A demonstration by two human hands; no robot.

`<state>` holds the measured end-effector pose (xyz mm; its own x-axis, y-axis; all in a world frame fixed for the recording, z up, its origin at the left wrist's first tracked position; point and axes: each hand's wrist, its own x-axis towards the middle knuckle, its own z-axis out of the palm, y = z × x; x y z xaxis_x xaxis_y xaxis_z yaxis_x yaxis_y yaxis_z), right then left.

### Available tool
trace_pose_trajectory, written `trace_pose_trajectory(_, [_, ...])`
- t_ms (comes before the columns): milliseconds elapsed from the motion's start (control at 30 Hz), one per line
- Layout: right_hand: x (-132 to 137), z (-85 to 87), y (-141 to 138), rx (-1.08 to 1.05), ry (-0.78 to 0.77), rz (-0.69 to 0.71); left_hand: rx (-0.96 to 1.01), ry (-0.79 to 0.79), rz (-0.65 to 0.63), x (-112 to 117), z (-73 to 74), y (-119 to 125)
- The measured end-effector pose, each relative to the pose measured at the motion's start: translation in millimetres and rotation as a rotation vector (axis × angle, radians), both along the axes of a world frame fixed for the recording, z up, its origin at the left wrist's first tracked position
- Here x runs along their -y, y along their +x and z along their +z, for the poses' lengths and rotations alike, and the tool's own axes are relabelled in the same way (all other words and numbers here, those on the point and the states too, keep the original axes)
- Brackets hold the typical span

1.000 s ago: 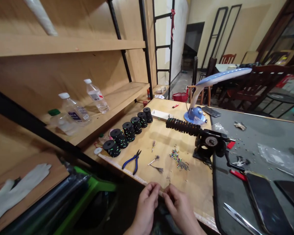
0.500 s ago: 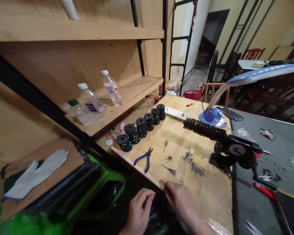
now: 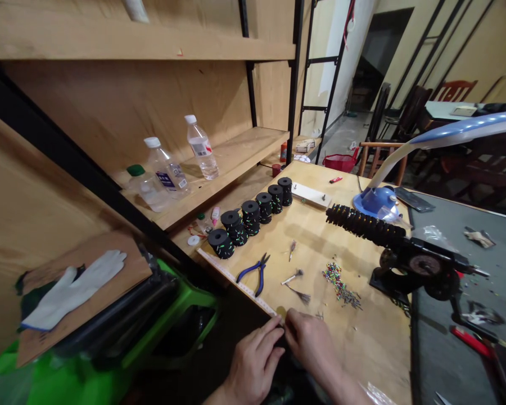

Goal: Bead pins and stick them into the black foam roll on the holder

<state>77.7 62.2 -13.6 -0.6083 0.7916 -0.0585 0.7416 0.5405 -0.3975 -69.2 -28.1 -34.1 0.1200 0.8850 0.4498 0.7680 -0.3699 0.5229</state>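
Observation:
My left hand (image 3: 255, 360) and my right hand (image 3: 307, 340) meet at the front edge of the wooden workbench (image 3: 354, 343), fingertips close together. Anything between the fingers is too small to see. Just beyond them lie the end of a white measuring ruler (image 3: 236, 281) and a small brass-coloured disc (image 3: 280, 311). Further up are blue-handled pliers (image 3: 253, 277), small wire brushes (image 3: 294, 277), and a scattered pile of coloured bristle pieces (image 3: 340, 287). A row of black spools flecked with green (image 3: 248, 216) stands along the bench's back left.
A black hand-cranked machine (image 3: 424, 264) holds a dark bristled rod (image 3: 365, 223), beside a blue desk lamp (image 3: 375, 202). To the right lies a grey mat (image 3: 442, 292) with red-handled tools. Plastic bottles (image 3: 200, 147) stand on the shelf, and a white glove (image 3: 76, 292) lies left.
My left hand has moved up and right, closing the gap to my right hand. The whole scene has shifted right and slightly down in the view as my head turned.

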Motion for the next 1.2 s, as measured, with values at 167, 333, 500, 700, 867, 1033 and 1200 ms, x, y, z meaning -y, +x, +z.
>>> trace_pose_trajectory(167, [0.1,-0.5,-0.3,-0.017,-0.001,0.012,-0.048,-0.017,-0.001,-0.1,-4.1,-1.2])
trace_pose_trajectory(333, [-0.4,-5.1,0.8,-0.038,-0.004,0.015,-0.091,-0.026,-0.030,1.3,-5.4,-0.9])
trace_pose_trajectory(500, [0.0,-3.6,2.2,-0.038,-0.015,0.022,-0.118,-0.053,-0.010,1.9,-5.3,-0.3])
trace_pose_trajectory(700, [0.6,-3.4,2.1,-0.018,0.000,0.024,-0.129,-0.048,0.028,1.2,-8.1,-1.8])
trace_pose_trajectory(867, [-0.9,-3.3,1.2,-0.021,0.010,0.046,-0.143,-0.079,0.037,1.2,-9.7,-3.9])
trace_pose_trajectory(1033, [-1.8,2.0,-0.7,-0.019,-0.018,0.035,-0.197,-0.111,0.070,3.4,-10.5,-1.9])
trace_pose_trajectory(1200, [-0.1,6.1,6.6,-0.043,-0.097,0.003,-0.267,-0.149,0.129,4.2,-5.5,5.0])
